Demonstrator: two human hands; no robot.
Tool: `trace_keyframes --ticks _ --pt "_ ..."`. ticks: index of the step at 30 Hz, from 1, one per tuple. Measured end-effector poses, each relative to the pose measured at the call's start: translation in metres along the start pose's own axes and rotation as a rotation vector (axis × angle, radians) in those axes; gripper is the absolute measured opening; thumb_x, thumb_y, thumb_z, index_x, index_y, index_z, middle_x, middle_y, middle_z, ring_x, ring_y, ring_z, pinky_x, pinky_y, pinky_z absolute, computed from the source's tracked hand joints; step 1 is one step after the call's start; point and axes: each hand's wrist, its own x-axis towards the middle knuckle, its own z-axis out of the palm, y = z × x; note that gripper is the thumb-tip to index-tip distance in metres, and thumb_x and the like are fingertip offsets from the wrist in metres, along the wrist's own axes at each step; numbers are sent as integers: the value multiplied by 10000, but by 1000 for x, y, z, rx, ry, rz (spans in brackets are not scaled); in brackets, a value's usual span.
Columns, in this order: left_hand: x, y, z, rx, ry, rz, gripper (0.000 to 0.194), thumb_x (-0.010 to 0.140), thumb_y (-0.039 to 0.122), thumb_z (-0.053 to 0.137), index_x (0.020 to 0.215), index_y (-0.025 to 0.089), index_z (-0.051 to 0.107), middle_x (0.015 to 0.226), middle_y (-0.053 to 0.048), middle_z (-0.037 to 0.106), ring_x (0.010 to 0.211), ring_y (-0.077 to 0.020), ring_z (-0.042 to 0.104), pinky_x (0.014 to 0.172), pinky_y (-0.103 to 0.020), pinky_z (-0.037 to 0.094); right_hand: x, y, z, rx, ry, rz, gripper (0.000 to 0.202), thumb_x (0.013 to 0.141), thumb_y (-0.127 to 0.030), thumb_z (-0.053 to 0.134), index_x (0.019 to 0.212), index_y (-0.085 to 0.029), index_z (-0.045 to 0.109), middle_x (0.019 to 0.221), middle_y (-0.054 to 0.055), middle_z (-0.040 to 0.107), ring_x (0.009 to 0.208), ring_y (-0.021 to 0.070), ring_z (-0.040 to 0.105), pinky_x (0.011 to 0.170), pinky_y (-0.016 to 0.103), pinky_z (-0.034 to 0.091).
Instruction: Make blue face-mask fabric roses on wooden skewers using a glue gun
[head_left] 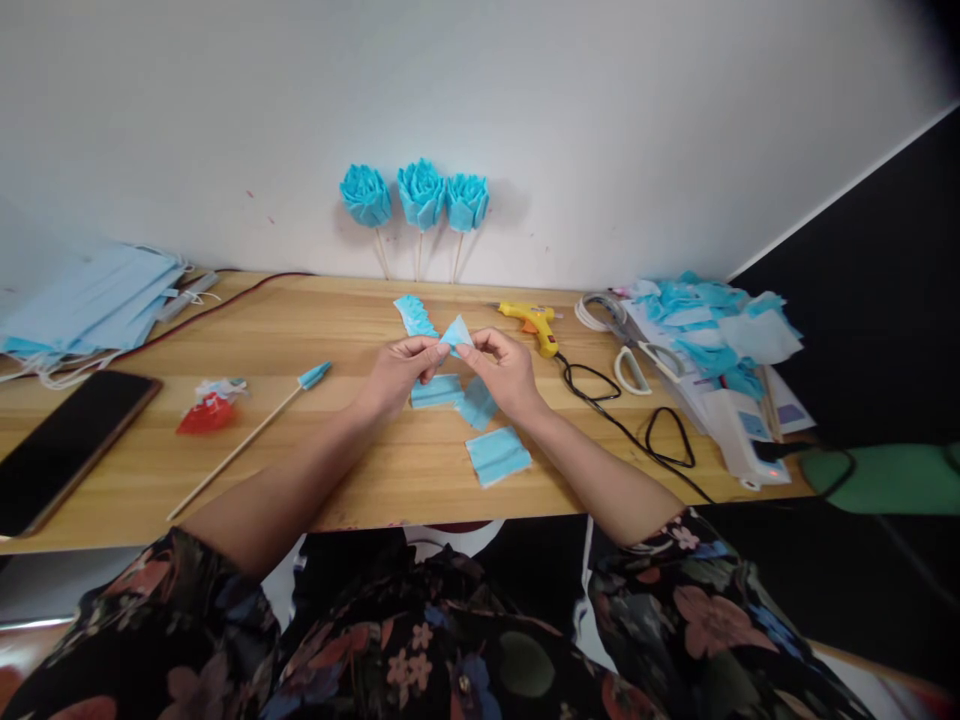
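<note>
Between my two hands is a small light-blue fabric piece (457, 332), folded to a point at its top. My left hand (401, 372) pinches its left corner between thumb and fingers. On the right side, my right hand (504, 368) grips the other corner the same way. Beneath and near the hands lie blue fabric rectangles, one under the fingers (436, 391) and one closer to the table's front (498, 456). Just behind my left hand rests a stack of blue petal-like pieces (415, 316). A wooden stick (240, 445) with a blue wrapped tip lies left of my left arm.
Three blue fabric flowers (421, 195) on sticks lean against the wall. A yellow glue gun (529, 322) with a black cord, white-handled scissors (631, 371), blue scraps (705, 320) and a power strip (742, 440) are right. Left are face masks (90, 295), a phone (71, 445) and a red packet (208, 412).
</note>
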Motion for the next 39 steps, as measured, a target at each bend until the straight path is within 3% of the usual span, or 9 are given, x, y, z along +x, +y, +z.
trace_keyframes --ticks 7,11,17,23,29,32,35,37,39 --pt "1 2 -3 -19 18 -2 394 700 537 818 674 167 683 481 48 479 489 -69 367 512 -240 265 2 -3 -6 148 -72 61 398 864 -594 637 856 -199 689 820 13 683 828 165 621 803 301 499" --pt "-1 7 1 73 14 18 418 670 557 815 640 169 663 477 53 461 475 -66 345 498 -240 260 3 -1 -6 201 -106 119 381 821 -565 694 931 -200 705 858 10 689 788 150 604 747 286 494" --pt "-4 8 2 167 -5 28 343 731 506 770 711 173 690 501 58 455 484 -68 355 503 -236 270 2 -1 -4 131 -70 98 254 811 -421 726 744 -196 629 662 -38 566 611 101 485 621 260 419" --pt "-5 12 1 177 -60 84 482 837 503 656 516 172 516 496 31 449 503 -69 355 530 -241 300 2 4 -5 144 -56 107 315 850 -480 682 724 -210 579 616 -43 524 573 103 460 570 262 378" --pt "-5 15 5 125 -27 41 314 740 482 740 723 176 672 497 54 468 489 -75 362 506 -233 292 2 5 -4 116 -58 70 306 871 -467 669 733 -204 599 631 -44 505 584 99 446 580 258 379" --pt "-5 15 4 129 -8 41 315 720 473 752 690 175 653 497 53 471 492 -72 367 505 -230 300 2 0 -5 118 -61 54 352 906 -506 612 736 -198 618 663 -28 532 644 111 488 629 261 413" --pt "-4 15 4 143 -11 39 308 714 463 749 678 175 646 495 54 472 489 -69 368 501 -228 299 2 -3 -5 140 -80 86 399 878 -593 612 890 -200 676 765 -10 606 722 127 537 673 265 447" --pt "-4 15 3 155 -24 39 305 716 461 741 677 174 647 495 54 468 488 -68 364 495 -227 290 2 -3 -5 161 -118 135 444 827 -624 661 976 -206 686 784 -13 625 691 124 535 628 260 439" --pt "-4 15 4 165 -39 41 301 718 457 734 670 174 643 498 52 466 488 -68 360 489 -228 281 1 -2 -4 161 -151 165 425 793 -612 708 901 -203 677 711 -28 599 619 113 505 572 254 413"
